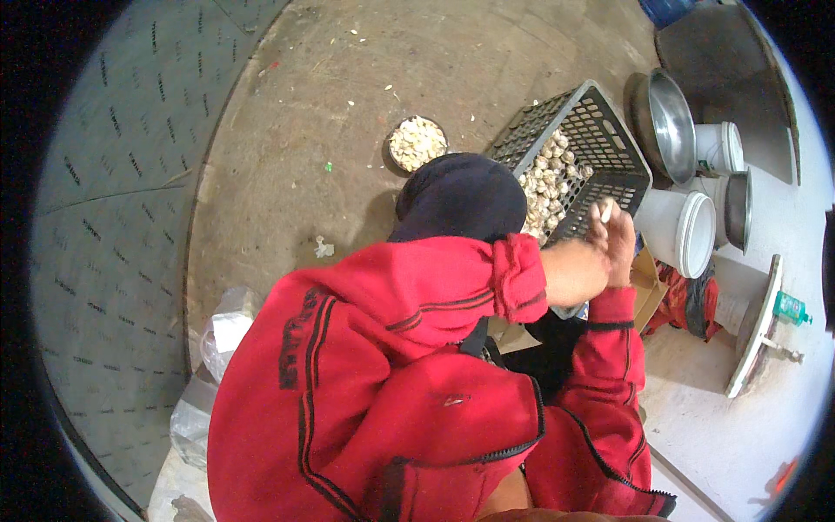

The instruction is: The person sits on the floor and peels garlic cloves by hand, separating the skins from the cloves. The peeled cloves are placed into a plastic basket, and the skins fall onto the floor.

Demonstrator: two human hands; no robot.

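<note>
Above the corner of a black plastic crate, my left hand (595,228) and my right hand (622,245) meet, partly overlapping. Their fingertips close around a small pale piece, apparently a garlic clove (607,214). Inside the crate (590,98) lie many whole garlic bulbs (546,176), heaped towards its left side. A round bowl (446,138) full of pale peeled cloves (417,142) stands on the floor, just beyond my dark-clad knee. Blur and overlap hide some of the fingers.
White plastic buckets (697,233) and metal basins (672,127) stand right of the crate. A cardboard box (646,280) and a red bag (675,303) lie below them. Clear plastic bags (196,417) sit at the left. Small scraps (324,247) dot the floor.
</note>
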